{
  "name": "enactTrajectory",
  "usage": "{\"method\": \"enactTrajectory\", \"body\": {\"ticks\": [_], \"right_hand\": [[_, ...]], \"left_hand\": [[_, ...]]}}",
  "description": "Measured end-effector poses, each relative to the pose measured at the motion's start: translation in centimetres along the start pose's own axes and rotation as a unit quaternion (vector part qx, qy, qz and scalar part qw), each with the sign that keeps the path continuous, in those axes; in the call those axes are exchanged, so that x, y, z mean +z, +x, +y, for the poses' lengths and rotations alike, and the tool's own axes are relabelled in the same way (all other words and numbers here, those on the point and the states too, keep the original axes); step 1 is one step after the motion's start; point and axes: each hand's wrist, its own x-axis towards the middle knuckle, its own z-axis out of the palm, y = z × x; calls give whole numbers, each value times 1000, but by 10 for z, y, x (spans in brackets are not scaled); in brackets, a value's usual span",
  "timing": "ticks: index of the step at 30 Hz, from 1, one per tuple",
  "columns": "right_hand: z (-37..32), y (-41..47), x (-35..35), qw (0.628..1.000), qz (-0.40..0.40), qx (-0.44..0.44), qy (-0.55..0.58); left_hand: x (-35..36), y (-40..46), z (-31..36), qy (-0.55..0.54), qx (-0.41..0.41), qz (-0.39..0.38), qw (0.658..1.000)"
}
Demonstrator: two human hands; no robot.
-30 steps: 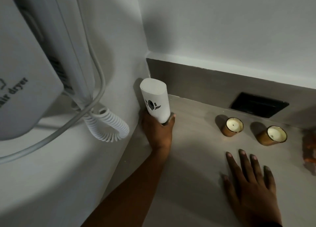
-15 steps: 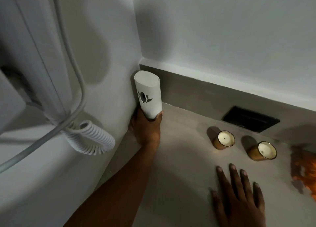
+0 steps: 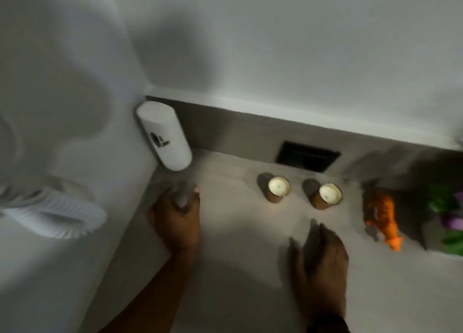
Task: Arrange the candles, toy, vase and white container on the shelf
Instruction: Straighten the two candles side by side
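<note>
Grey shelf [image 3: 225,232] meets white walls. At the far left corner stands the container [image 3: 164,134], likely light, stiff and smooth, best gripped low around its body. Left hand [image 3: 176,218], loosely curled, holds nothing; right hand [image 3: 319,260] lies flat near 2 candles [image 3: 278,188].

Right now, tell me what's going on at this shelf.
A person is arranging things on a grey shelf. The white container stands in the back left corner against the wall, and the left hand sits just in front of it, open and not touching it. The right hand rests flat on the shelf. Two candles stand side by side near the back, with an orange toy to their right and blurred flowers at the edge.
</note>
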Motion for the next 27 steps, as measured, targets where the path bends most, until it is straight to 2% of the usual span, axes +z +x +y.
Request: {"method": "enactTrajectory", "body": {"ticks": [2,4,7,9,13,27], "right_hand": [[7,5,3,992,64,72,82],[14,13,6,978,117,101,143],[19,49,6,963,138,112,202],[22,71,6,962,129,95,220],[25,96,14,979,124,31,160],[21,114,22,977,146,11,157]], "left_hand": [[5,-43,4,-4,57,-66,996],[17,-75,24,-1,89,-141,986],[43,-91,54,31,104,-202,973],[61,-92,68,52,114,-215,969],[85,-92,90,68,121,-205,969],[100,-78,102,122,90,-209,966]]}}
